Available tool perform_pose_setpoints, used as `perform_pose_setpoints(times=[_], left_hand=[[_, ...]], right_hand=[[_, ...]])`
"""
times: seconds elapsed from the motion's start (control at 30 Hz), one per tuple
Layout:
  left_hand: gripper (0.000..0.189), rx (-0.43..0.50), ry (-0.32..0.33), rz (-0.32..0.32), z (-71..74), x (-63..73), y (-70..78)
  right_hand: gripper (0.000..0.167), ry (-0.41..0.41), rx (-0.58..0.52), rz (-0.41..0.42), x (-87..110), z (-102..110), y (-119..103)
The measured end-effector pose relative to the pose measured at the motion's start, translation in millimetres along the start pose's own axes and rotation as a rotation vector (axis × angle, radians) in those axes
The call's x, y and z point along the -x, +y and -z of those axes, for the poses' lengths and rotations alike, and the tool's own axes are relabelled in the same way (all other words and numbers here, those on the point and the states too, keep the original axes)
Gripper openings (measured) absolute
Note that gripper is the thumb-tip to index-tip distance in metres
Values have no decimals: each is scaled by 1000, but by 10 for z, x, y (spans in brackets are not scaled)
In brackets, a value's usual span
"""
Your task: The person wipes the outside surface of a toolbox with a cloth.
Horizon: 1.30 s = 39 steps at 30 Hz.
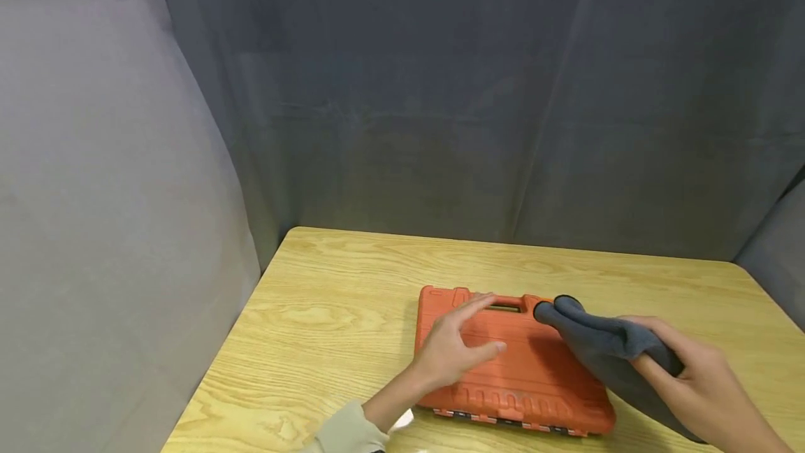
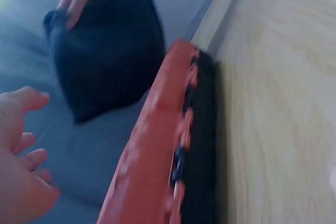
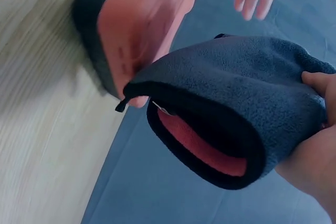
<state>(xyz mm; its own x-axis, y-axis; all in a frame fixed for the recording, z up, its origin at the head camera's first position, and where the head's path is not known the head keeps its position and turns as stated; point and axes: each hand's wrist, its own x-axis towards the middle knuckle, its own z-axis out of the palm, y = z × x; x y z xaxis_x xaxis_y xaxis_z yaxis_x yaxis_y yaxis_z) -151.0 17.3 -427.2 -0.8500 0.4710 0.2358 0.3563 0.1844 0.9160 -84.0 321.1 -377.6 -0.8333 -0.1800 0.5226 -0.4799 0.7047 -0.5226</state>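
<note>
My right hand [image 1: 704, 383] grips grey cloth [image 1: 604, 348], draped over right end of orange case [image 1: 522, 369]. My left hand [image 1: 455, 344] open, fingers spread just above case lid, on table [image 1: 327, 313].

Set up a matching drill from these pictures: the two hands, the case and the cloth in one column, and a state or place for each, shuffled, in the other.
Things:
1. left hand
2. right hand
3. orange tool case
4. dark grey fleece cloth

States or places:
A. lies closed and flat on the wooden table
B. draped over the case's right end, by the handle
C. fingers spread, over the lid, holding nothing
D. grips the cloth

Pairs: 1-C, 2-D, 3-A, 4-B
</note>
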Motion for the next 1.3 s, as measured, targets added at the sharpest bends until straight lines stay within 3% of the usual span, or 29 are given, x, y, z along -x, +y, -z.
perform_pose_setpoints(times=[0.23, 0.33, 0.4, 0.57, 0.73, 0.9, 1.1, 1.17, 1.2, 1.3], left_hand=[[86, -279, -127, -218, -246, -94, 182], [87, -399, -173, -291, -343, -134, 225], [80, -462, -176, -320, -390, -142, 243], [42, -531, -95, -367, -423, -138, 252], [26, -506, -54, -396, -393, -143, 228], [23, -430, -6, -410, -342, -131, 203], [22, -367, 76, -399, -252, -115, 211], [21, -352, 91, -388, -225, -115, 215], [20, -347, 96, -384, -216, -114, 215], [17, -336, 105, -373, -198, -104, 212]], right_hand=[[56, -74, -70, 160, -72, -104, -154], [60, -104, -95, 203, -80, -134, -166], [61, -128, -108, 218, -73, -152, -155], [58, -167, -132, 209, -41, -197, -92], [52, -167, -50, 11, 21, -177, 52], [39, -261, -43, -229, 91, -158, 401], [66, -390, -137, -476, 182, -322, 762], [70, -436, -144, -511, 222, -420, 793], [73, -474, -152, -567, 219, -465, 778], [71, -568, -77, -825, 113, -601, 604]])
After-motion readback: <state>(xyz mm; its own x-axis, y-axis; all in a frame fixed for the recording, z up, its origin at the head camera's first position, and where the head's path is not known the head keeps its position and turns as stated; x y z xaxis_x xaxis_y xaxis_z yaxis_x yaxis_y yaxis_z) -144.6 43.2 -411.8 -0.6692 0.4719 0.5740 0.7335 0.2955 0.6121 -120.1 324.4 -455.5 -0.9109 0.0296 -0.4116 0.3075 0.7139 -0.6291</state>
